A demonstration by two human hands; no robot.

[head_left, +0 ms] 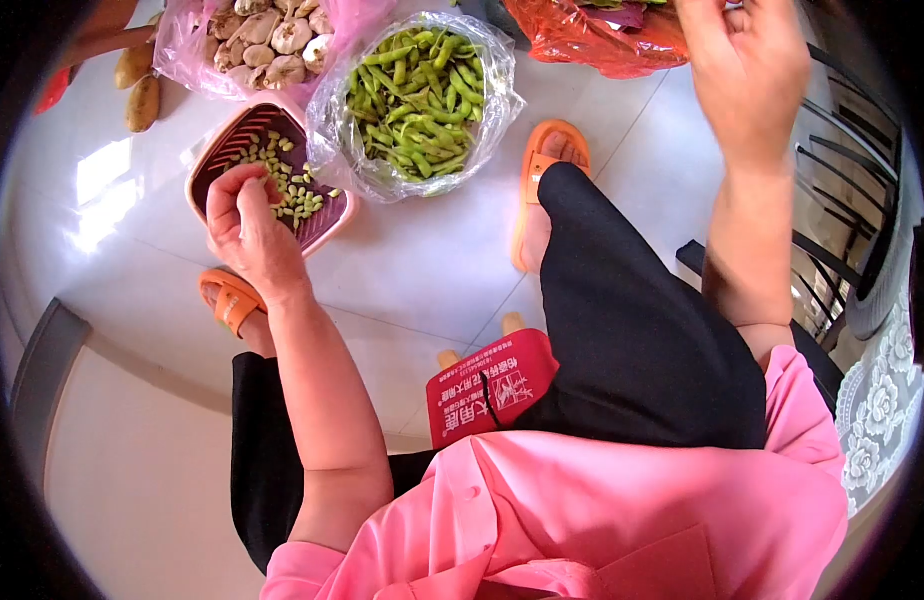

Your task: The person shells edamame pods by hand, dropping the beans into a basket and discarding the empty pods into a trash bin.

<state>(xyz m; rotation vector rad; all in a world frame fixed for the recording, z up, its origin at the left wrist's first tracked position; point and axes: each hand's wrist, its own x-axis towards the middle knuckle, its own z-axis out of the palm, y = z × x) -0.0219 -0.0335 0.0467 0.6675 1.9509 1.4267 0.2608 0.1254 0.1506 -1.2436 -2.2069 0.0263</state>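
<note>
The shelled beans [300, 203] are small, plump and pale green, scattered loose inside a basket [334, 212] with a pink rim and a dark maroon, slotted inner wall. To the right of the basket and up against it, a clear plastic bag [327, 110] lies wide open around bean pods [417, 105], which are brighter green, curved and lumpy, with some yellower patches.

There is one basket and three plastic bags: the clear one; a pink one [182, 50] of whitish garlic bulbs [272, 40] just beyond the basket; and a red one [602, 40] well to its right. Two brownish oblong tubers [142, 103] lie beyond the basket to its left. The beans number dozens, overlapping too much to count exactly.

The left hand [250, 225] is over the basket's left side, hiding some beans; its fingers are curled nearly closed, and whether they pinch anything cannot be told. The right hand [747, 90], far to the right of the basket beside the red bag, has bent fingers cut off at the top edge, so their opening and any hold cannot be told. The red bag's leafy, purplish contents are also cropped.
</note>
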